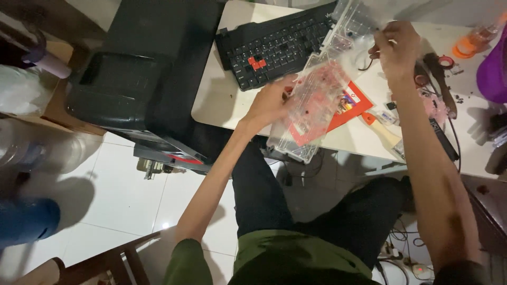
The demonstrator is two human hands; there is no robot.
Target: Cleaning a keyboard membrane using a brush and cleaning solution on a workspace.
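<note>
While the left hand (269, 103) grips the clear keyboard shell (317, 100) low, the right hand (397, 46) pinches its top edge. The step looks like separating the shell over the white desk (222, 100); steady bracing seems needed.

The left hand (270, 103) hides its fingers behind the clear plastic case (317, 89), so their hold cannot be read. The case's top end is motion-blurred against the right hand (397, 48), and what those fingers pinch is too small to tell. Right of the case, a purple thing (494, 68) is cut off by the frame edge. Far left of the case, a blue object (26, 220) and clear bottles (37, 150) are blurred. Small parts on the desk (222, 100) beside the case stay unreadable.
</note>
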